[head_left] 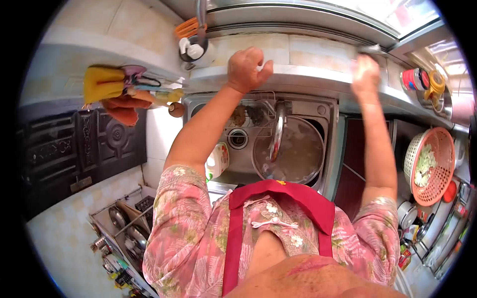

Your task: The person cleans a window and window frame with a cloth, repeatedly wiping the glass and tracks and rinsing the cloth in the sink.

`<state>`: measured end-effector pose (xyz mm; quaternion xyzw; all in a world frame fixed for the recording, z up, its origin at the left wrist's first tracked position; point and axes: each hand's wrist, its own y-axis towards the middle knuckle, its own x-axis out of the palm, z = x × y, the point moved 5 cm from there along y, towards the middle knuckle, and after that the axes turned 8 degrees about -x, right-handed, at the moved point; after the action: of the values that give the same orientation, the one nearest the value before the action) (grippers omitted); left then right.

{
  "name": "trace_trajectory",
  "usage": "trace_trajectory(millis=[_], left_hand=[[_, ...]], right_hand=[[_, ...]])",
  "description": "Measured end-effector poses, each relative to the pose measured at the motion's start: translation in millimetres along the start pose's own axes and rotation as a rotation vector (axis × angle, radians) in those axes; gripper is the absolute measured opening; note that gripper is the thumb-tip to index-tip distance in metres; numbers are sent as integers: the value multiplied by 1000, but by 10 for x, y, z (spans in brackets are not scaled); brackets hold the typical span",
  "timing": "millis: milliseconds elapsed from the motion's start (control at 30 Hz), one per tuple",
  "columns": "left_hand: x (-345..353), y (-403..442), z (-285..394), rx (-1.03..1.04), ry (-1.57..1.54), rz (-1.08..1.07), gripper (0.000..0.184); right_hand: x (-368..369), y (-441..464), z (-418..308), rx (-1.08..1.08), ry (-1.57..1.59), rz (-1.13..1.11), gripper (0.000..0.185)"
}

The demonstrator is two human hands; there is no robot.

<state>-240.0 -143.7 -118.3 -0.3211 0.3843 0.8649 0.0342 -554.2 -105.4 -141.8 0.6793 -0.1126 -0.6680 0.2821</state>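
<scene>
My left hand [248,69] is above the tiled window ledge [310,52], left of centre, with fingers curled in, thumb apart and nothing visible in it. My right hand [366,74] is farther right at the ledge, smeared by motion. Its fingers are closed on what looks like a grey cloth [370,48], pressed near the window frame; the blur hides its details. Below my arms is a steel sink [328,111]. In its right part, a large round pan [298,144] of cloudy water sits under the curved faucet [278,131].
A black utensil holder [201,52] stands at the ledge's left end. Yellow and orange cloths [104,84] hang at left. Jars [415,79] stand at right, above a pink colander [430,166] of chopped greens. A wire rack [266,107] spans the sink's back.
</scene>
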Motion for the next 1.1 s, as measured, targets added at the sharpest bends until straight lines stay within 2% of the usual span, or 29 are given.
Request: trace_trajectory(millis=[67,100,133,167,267,300,400,433,467,533,567,633,667,700,800,833,867,900,933,967,1100], left_hand=[[39,-11,-39,-47,-8,-31,24],[73,-27,-35,-67,-18,-49,24],[91,-50,-1,-67,-55,-54,24],[106,-88,47,-69,-90,-60,23],[141,-293,205,-103,-226,-43,20],[134,-381,246,-128,-270,-29,19],[53,-648,275,-435,-323,61,15],[16,-697,240,-498,-337,48,25],[-1,-762,196,-566,-358,30,38],[-103,-899,173,-700,-409,-6,64],[-161,-930,175,-786,-604,-101,76],[-330,-963,256,-880,-986,-155,75],[-195,-971,251,-946,-1180,-189,75],[-332,-986,327,-976,-1264,-155,65],[-439,-1190,300,-1108,-1251,-249,52],[-481,-1268,270,-1112,-1188,-199,36],[-506,-1366,196,-1171,-1143,-160,33],[-209,-1480,87,-1263,-1094,-143,30],[-309,-1528,24,-1293,-1050,-102,27],[-365,-1595,-30,-1333,-1010,-35,15],[-400,-1803,-214,-1313,-987,86,15]], right_hand=[[332,294,-631,-46,70,-107,29],[247,510,-994,79,29,-286,31],[207,622,-1159,157,46,-359,33],[265,608,-1170,125,20,-205,31],[180,531,-1450,-130,168,10,25],[148,497,-1581,-156,318,-21,21],[153,425,-1760,-250,509,30,18],[111,437,-1706,-143,676,30,20],[120,431,-1626,15,930,-117,22],[106,356,-1600,467,1522,-406,23],[4,353,-1678,524,1764,-417,24],[-62,327,-1860,567,1983,-429,25],[88,255,-1813,622,2098,-443,25],[71,238,-1911,623,2125,-501,24],[30,204,-2197,495,2092,-612,22],[-36,187,-2333,458,2033,-592,20],[-30,153,-2407,380,1962,-632,21],[202,16,-2228,344,1901,-677,23],[148,75,-2309,245,1817,-699,25],[170,63,-2290,330,1680,-804,27],[150,30,-2137,239,1491,-601,27]])
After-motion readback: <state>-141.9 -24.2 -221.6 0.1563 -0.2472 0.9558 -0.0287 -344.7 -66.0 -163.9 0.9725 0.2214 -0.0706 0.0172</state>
